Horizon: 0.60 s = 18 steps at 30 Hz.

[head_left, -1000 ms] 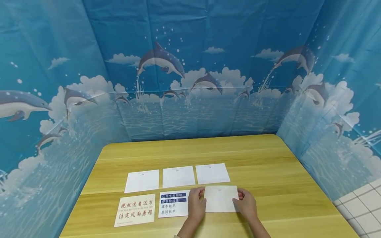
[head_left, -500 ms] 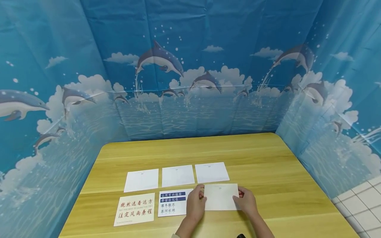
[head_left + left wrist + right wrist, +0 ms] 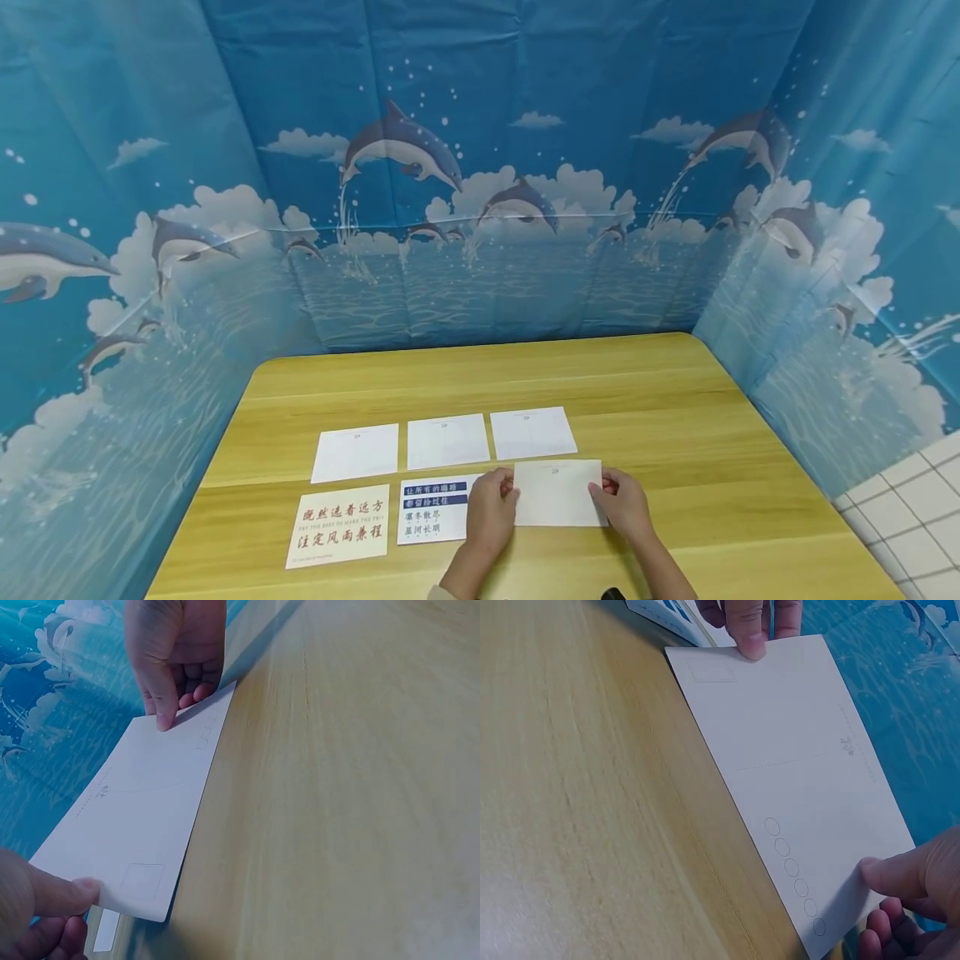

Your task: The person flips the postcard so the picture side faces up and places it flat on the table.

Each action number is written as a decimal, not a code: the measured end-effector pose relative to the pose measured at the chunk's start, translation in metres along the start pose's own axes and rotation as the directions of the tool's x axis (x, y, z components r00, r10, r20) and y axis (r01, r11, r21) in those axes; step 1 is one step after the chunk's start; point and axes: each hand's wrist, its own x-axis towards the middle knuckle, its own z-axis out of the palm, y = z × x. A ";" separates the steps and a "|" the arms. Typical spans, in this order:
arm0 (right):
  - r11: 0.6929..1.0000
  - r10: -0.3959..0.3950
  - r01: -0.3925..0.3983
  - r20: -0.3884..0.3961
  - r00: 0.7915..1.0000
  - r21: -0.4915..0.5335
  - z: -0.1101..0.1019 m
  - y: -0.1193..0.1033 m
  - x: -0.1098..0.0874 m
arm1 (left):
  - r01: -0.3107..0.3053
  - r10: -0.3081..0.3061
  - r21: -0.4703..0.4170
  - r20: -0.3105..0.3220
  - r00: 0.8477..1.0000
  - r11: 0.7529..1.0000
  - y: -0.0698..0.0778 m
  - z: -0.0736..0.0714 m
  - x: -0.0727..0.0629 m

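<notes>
Postcard (image 3: 558, 493) is right in front of you, stretched between your two hands, plain cream side facing up. Your left hand (image 3: 489, 515) pinches its left end, thumb on top and fingers curled under, and your right hand (image 3: 624, 505) has the same kind of grip on the right end. From the wrist views you can make out a little box printed by your left thumb, six circles in a row toward your right hand, and a small logo by the far edge. Can't tell if the near edge touches the table (image 3: 660, 408).

Just left of your left hand there's a blue-striped card (image 3: 435, 510), its right end partly behind your hand, then a red-print card (image 3: 339, 527). Behind those you've got three white cards (image 3: 447, 442) in a row. Dolphin curtain (image 3: 480, 175) all round, white tiles (image 3: 903, 517) on your right. Something black (image 3: 612, 594) pokes in at the bottom, too cut off to identify.
</notes>
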 end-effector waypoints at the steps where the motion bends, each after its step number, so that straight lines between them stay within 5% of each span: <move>1: 1.000 -0.001 0.001 -0.004 1.000 0.002 0.000 0.000 0.000 | -0.004 0.004 0.000 -0.001 1.000 1.000 0.000 0.000 0.000; 13: 0.997 -0.063 0.061 -0.057 0.996 -0.042 -0.004 0.000 -0.001 | -0.013 0.013 0.011 -0.004 1.000 1.000 0.002 -0.007 0.003; 18: 0.990 -0.135 0.128 -0.110 0.985 -0.065 -0.005 0.002 -0.005 | -0.106 0.108 0.058 -0.032 0.994 0.993 0.001 -0.008 0.001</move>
